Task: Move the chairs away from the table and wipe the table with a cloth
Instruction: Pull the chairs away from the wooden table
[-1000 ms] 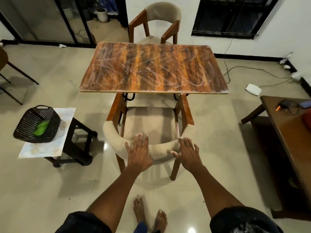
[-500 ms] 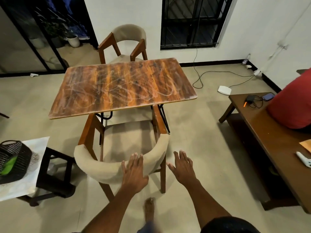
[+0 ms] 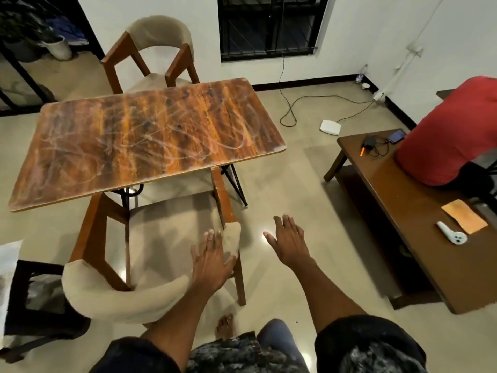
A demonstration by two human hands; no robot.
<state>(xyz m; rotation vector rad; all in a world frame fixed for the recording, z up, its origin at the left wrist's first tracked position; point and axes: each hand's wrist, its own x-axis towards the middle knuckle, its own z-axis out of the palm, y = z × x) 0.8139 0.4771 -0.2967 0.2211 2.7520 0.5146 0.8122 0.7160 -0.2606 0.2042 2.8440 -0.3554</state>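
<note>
A wooden table point(image 3: 145, 141) with white smears across its top stands in the middle of the room. The near chair point(image 3: 113, 300), wooden with a beige padded back, has its front tucked under the table's near edge. My left hand point(image 3: 212, 262) rests flat on the right end of its backrest, fingers straight. My right hand point(image 3: 289, 244) hovers open over the floor just right of the chair, touching nothing. A second chair point(image 3: 158, 52) stands at the table's far side. No cloth shows in this view.
A dark stool point(image 3: 35, 305) with a white sheet on it stands at the left. A low brown bench point(image 3: 419, 227) at the right carries a red cushion point(image 3: 449, 135), a phone, cables, a white remote and an orange paper. Cables and a white box point(image 3: 330, 127) lie on the floor.
The view has swung to the right, so the table and near chair sit further left. My right hand has come off the backrest; my left hand now lies on its right end.
</note>
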